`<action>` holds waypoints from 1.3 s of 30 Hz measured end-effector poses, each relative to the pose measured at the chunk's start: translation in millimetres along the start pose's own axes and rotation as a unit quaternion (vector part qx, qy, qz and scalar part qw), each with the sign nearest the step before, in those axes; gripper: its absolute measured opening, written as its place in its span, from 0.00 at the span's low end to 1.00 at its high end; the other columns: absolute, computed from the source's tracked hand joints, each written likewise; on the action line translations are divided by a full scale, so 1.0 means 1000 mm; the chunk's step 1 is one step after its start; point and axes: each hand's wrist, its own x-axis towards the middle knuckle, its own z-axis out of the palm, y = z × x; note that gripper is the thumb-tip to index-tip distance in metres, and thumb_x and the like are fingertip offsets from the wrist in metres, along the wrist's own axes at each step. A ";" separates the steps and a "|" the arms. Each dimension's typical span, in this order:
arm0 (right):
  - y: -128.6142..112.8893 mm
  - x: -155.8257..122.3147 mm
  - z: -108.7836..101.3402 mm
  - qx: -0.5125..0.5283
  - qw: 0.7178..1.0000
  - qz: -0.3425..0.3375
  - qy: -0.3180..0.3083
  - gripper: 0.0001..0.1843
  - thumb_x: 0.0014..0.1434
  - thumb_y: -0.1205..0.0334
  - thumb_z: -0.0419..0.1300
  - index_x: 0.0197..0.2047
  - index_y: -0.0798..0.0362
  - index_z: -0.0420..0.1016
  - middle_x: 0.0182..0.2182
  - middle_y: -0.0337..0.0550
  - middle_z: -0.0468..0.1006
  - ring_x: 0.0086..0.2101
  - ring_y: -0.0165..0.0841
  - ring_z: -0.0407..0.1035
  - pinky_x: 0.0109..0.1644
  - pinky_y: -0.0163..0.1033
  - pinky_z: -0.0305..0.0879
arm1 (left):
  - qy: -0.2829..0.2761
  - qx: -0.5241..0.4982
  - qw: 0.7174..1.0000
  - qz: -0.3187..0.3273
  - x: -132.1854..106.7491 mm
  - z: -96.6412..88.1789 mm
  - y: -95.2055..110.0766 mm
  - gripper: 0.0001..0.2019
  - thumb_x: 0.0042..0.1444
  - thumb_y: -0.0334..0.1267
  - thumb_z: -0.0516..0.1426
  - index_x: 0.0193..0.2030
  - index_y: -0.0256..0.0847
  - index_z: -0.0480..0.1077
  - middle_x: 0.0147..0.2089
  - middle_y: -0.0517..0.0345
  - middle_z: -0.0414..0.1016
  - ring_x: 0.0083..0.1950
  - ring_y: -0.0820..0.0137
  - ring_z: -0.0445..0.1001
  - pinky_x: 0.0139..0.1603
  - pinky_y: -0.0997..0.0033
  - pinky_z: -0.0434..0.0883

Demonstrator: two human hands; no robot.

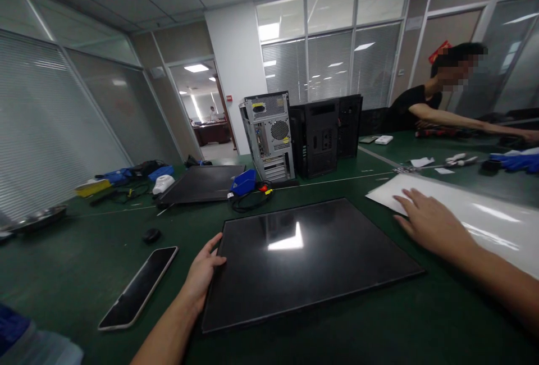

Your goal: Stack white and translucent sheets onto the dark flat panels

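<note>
A flat black display panel (303,275), its glossy face up, lies in front of me on the green table. My left hand (202,275) grips its left edge, with the thumb on the top face and the other fingers along the side and partly hidden. To the right, my right hand (429,219) is open, fingers apart, over the left part of a white glossy sheet (497,213). The fingertips appear to rest on the sheet, though I cannot tell how firmly they touch. A gap separates this hand from the panel.
A phone (138,289) lies left of my left hand, near a small black round object (151,235). Behind the panel are a blue item with cables (243,183), another dark panel (206,182) and computer cases (273,140). A person (425,104) reaches across at the right.
</note>
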 end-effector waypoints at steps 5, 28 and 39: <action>0.066 -0.032 0.021 0.012 0.999 0.027 -0.036 0.21 0.57 0.49 0.57 0.29 0.59 0.79 0.19 0.50 0.74 0.17 0.33 0.68 0.18 0.33 0.53 | 0.007 0.016 1.000 -0.011 0.007 -0.001 -0.003 0.42 0.42 0.18 0.54 0.67 0.43 0.55 0.48 0.49 0.78 0.32 0.66 0.80 0.34 0.66 0.76; -0.086 0.004 -0.064 0.176 0.960 -0.039 -0.213 0.24 0.63 0.46 0.47 0.59 0.42 0.67 0.54 0.39 0.72 0.49 0.37 0.70 0.52 0.45 0.67 | -0.094 -0.107 0.990 -0.005 -0.004 0.007 -0.002 0.33 0.54 0.39 0.57 0.68 0.43 0.56 0.59 0.45 0.72 0.53 0.54 0.74 0.54 0.51 0.69; -0.085 -0.003 -0.049 0.163 0.958 -0.023 -0.236 0.33 0.60 0.38 0.48 0.60 0.50 0.67 0.54 0.50 0.71 0.51 0.46 0.67 0.54 0.55 0.65 | 0.041 0.059 0.997 -0.014 0.016 0.003 -0.008 0.25 0.49 0.28 0.57 0.56 0.45 0.70 0.54 0.51 0.76 0.45 0.63 0.78 0.44 0.65 0.73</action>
